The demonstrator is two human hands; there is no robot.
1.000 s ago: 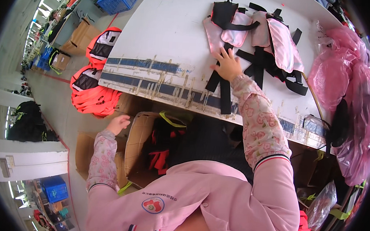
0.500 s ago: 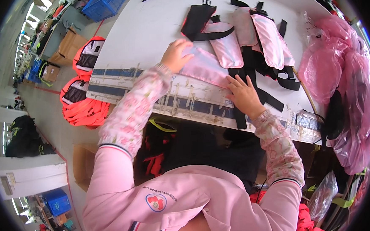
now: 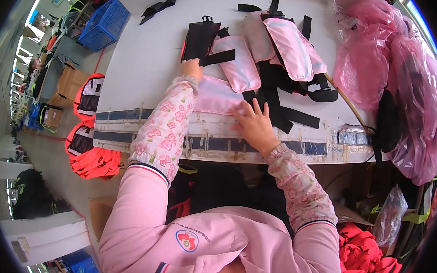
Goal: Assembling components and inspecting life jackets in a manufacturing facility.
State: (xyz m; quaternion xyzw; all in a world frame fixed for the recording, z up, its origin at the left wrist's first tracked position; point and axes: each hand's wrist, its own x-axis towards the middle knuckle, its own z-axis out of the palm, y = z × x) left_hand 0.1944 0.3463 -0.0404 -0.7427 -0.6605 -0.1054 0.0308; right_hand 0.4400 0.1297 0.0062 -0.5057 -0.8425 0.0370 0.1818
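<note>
While the fingers of the right hand (image 3: 253,124) are spread wide and pressed flat, the near edge of a pink padded panel (image 3: 216,95) is pinned against the white table (image 3: 143,57). The left hand (image 3: 192,68) is set at the panel's far left corner, beside a black fabric piece (image 3: 200,39); its fingers appear curled onto the edge, though whether anything is pinched cannot be told. The panel lies flat near the table's front edge, between the two hands, partly overlapped by a second pink panel (image 3: 237,67). It is judged to be light, soft and limp, with a smooth, possibly slippery face, so a hold at the corners or along a seam would serve best, with the flat of a palm to stop sliding. Black straps (image 3: 280,110) lie just right of the right hand. Farther right, crumpled pink plastic bags (image 3: 383,66) are heaped; orange vests (image 3: 90,153) lie on the floor at the left.
</note>
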